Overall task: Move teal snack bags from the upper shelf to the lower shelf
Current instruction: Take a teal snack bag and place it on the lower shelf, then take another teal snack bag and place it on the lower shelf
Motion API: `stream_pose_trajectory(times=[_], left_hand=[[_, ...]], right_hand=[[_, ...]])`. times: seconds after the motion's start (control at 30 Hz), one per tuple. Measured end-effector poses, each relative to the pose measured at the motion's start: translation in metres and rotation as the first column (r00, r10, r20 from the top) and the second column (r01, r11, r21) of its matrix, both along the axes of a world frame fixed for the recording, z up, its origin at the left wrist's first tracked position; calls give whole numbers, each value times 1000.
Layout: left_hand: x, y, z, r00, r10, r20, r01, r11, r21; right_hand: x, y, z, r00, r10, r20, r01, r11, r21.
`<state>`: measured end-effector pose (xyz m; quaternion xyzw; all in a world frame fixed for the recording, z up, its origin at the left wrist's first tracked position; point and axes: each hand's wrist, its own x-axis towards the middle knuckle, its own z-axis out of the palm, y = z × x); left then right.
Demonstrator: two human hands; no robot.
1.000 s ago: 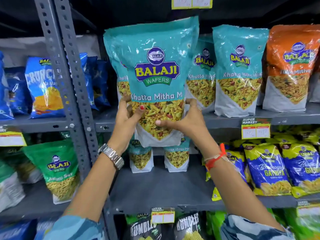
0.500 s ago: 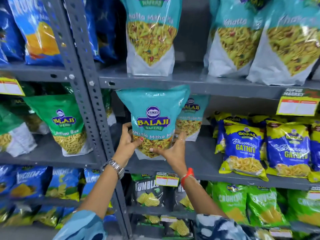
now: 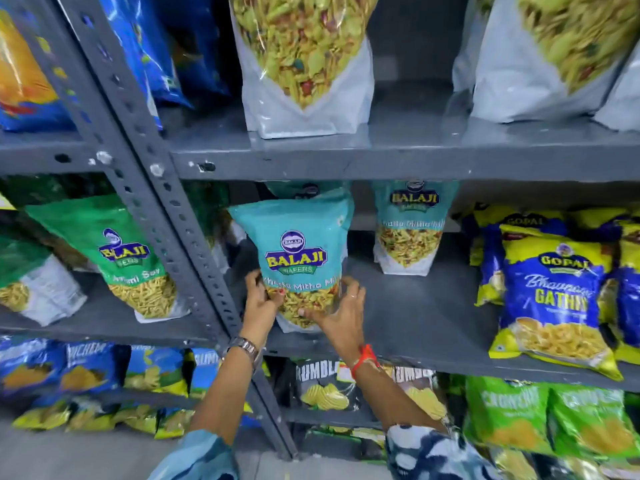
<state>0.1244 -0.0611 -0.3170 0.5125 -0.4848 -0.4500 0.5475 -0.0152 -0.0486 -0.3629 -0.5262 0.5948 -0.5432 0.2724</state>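
A teal Balaji snack bag (image 3: 294, 251) stands upright at the left end of the lower grey shelf (image 3: 415, 320). My left hand (image 3: 258, 303) grips its lower left edge and my right hand (image 3: 341, 311) its lower right edge. Another teal bag (image 3: 410, 223) stands further back to the right, and the top of a third (image 3: 304, 189) peeks out behind the held one. On the upper shelf (image 3: 381, 157), the bottoms of more such bags (image 3: 304, 71) (image 3: 554, 57) show.
A slanted grey perforated upright (image 3: 166, 216) runs just left of my left hand. Blue-and-yellow Gopal Gathiya bags (image 3: 554, 299) fill the lower shelf's right end. A green Balaji bag (image 3: 128, 258) stands in the left bay. Chip bags sit on the shelf below.
Both hands have carried the teal bag down from the upper shelf and further in onto the lower shelf. The camera has tilted downward.
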Motion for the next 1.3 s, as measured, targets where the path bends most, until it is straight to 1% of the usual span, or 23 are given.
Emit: stream_pose_trajectory(times=[0.07, 0.17, 0.23, 0.3, 0.37, 0.47, 0.53, 0.63, 0.73, 0.8, 0.87, 0.9, 0.97, 1.03, 1.1, 1.17, 1.23, 1.3], left_hand=[[-11, 5, 0, 995, 71, 75, -68, 997, -41], [-30, 25, 10, 961, 230, 155, -195, 957, -215], [-46, 43, 20, 941, 286, 180, -218, 921, -321], [-61, 59, 36, 940, 297, 168, -207, 888, -411], [-76, 71, 56, 950, 256, 179, -142, 864, -484], [-103, 88, 92, 983, 86, 162, 14, 843, -537], [-124, 97, 118, 993, -23, 117, 85, 824, -560], [-162, 103, 158, 989, -127, 80, 149, 780, -608], [-202, 105, 198, 978, -181, 100, 202, 729, -655], [-231, 105, 223, 974, -187, 131, 225, 695, -683], [-261, 102, 247, 964, -206, 169, 266, 684, -680], [-275, 100, 260, 957, -224, 184, 290, 700, -653], [-300, 94, 279, 953, -260, 158, 303, 763, -571], [-320, 87, 292, 956, -273, 110, 288, 790, -542], [-334, 81, 299, 961, -269, 60, 256, 791, -556], [-342, 77, 301, 967, -252, 22, 217, 784, -582], [-347, 73, 301, 971, -237, 17, 204, 795, -571], [-350, 71, 302, 973, -232, 11, 203, 828, -523]], right_hand=[[0, 2, -4, 1000, 7, -26, -6, 999, 34], [0, 8, 2, 998, 69, 7, -69, 996, 56], [-8, 18, 10, 997, 75, 4, -75, 997, 28], [-23, 33, 28, 999, 20, 42, -19, 999, -37], [-42, 51, 53, 987, -45, 154, 68, 987, -148], [-78, 78, 99, 943, -151, 295, 239, 928, -286], [-106, 95, 132, 912, -219, 347, 344, 870, -355], [-152, 117, 181, 884, -283, 371, 439, 775, -455], [-201, 129, 229, 862, -365, 352, 504, 681, -531], [-233, 131, 258, 851, -412, 325, 524, 642, -560], [-263, 132, 283, 847, -448, 286, 526, 627, -575], [-278, 130, 293, 843, -475, 252, 526, 632, -570], [-308, 124, 307, 821, -556, 127, 535, 673, -511], [-331, 117, 319, 853, -522, 30, 482, 762, -432], [-346, 111, 329, 915, -398, 60, 388, 832, -397], [-354, 105, 337, 967, -224, 121, 253, 895, -368], [-360, 99, 339, 983, -56, 175, 110, 943, -314], [-361, 98, 336, 975, 14, 220, 45, 964, -261]])
